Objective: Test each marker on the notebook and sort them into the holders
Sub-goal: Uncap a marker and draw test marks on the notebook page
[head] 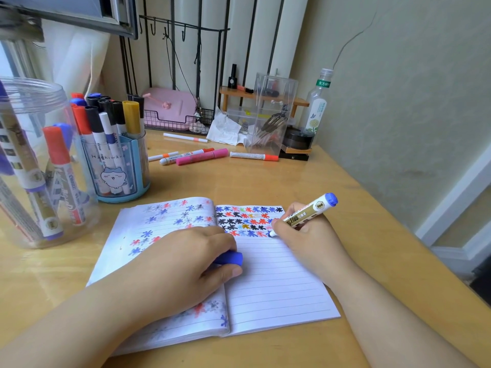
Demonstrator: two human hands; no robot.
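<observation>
One wooden desk (265, 179) (glossy) against a cracked wall (398, 88).

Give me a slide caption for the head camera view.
Right hand tests a blue marker on the notebook; left hand holds its cap.

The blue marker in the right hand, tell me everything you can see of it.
The blue marker has a white barrel with a gold label and a blue end plug. It is uncapped and tilted, tip down on the notebook at the end of the fourth row of marks. The right hand pinches it; the left hand holds a blue cap.
</observation>
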